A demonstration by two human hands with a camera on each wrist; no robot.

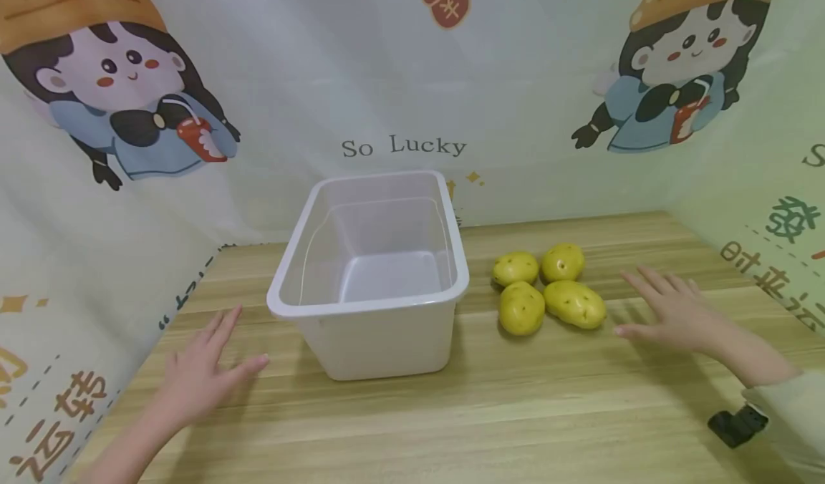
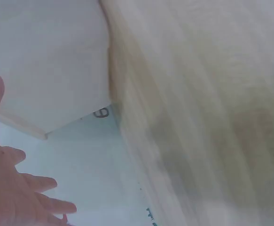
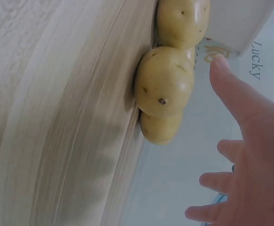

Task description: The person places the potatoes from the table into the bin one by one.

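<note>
A white plastic bin (image 1: pixel 370 341) stands on the wooden table, its inside bare. To its right, several yellow potatoes (image 1: pixel 575 303) lie in a close cluster. My left hand (image 1: pixel 196 376) hovers left of the bin with fingers spread, apart from it; the left wrist view shows the same hand (image 2: pixel 19 193) beside the bin's wall (image 2: pixel 47 70). On the far side of the potatoes, my right hand (image 1: pixel 679 316) is held with fingers extended, touching nothing. In the right wrist view, that hand (image 3: pixel 254 165) faces the potatoes (image 3: pixel 165 82) across a gap.
The wooden table (image 1: pixel 515 412) runs up to a printed cloth (image 1: pixel 515 97) that hangs behind and along both sides. A small black device (image 1: pixel 737 425) sits at my right wrist by the sleeve (image 1: pixel 795 416).
</note>
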